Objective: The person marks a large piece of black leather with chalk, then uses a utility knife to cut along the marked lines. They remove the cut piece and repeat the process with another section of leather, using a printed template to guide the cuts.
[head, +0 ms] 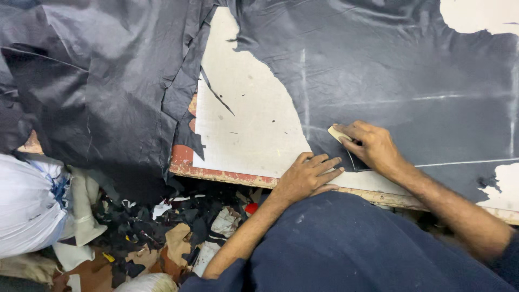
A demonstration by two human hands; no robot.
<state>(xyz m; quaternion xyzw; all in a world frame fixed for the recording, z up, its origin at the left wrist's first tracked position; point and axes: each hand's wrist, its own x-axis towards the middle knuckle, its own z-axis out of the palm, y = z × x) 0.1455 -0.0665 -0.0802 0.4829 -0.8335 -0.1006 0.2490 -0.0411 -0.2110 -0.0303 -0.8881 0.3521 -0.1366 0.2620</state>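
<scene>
Item: small pale flat piece of tailor's chalk [338,133], right of the frame's centre, pinched in the right hand [373,147]. Its tip rests on the large sheet of dark, slightly glossy leather-like material [400,70], at the start of a faint curved white line running down toward the surface's near edge.

Right hand: closed narrowly on the chalk, thumb and fingers gathered around it, knuckles up, forearm entering from the lower right corner.

Left hand [308,177]: holds nothing; lies flat with fingers spread and pointing right, pressing the lower border of the dark sheet where it meets the white work surface [243,124]. It sits just below and left of the chalk, close to the right hand but not touching it.

Key relation: the chalk lies up and to the right of the left hand's fingertips; the right hand is the one on it. The chalk's long axis slants from upper left to lower right.

Markings: straight white chalk lines [459,162] crossing the sheet, one vertical near centre, others horizontal on the right.

Also present: second crumpled dark sheet [102,81] filling the upper left; the surface's worn red-painted edge [216,173]; floor littered with dark and tan offcuts [162,238] at lower left; white stuffed sack [24,205] at the left edge.
</scene>
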